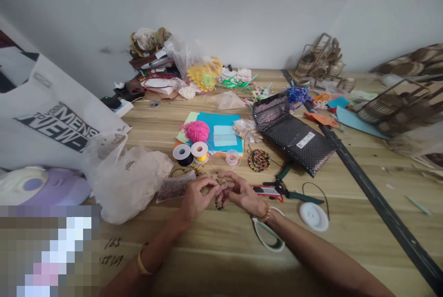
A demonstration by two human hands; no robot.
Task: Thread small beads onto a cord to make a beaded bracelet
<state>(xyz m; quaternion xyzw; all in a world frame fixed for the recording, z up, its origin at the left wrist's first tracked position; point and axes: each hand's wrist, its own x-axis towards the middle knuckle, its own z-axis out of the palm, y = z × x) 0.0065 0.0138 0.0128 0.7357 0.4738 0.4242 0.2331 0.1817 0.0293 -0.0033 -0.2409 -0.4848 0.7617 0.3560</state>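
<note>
My left hand (197, 195) and my right hand (240, 190) meet over the wooden table (214, 255), fingers pinched together on a thin cord with a short string of dark beads (218, 203) hanging between them. A small clear bag of brown beads (175, 187) lies just left of my left hand. Behind the hands stand a black thread spool (182, 154), a yellow thread spool (200, 151) and a small pink spool (232, 157). A coiled multicoloured bead strand (259, 160) lies to the right of them.
Green-handled pliers (290, 191), white scissors (268, 237) and a white cord reel (314, 216) lie by my right forearm. A pink yarn ball (197, 130) rests on coloured paper sheets (221, 133). A black bubble mailer (294, 135), a crumpled plastic bag (128, 177) and wicker baskets (391, 107) surround the work spot.
</note>
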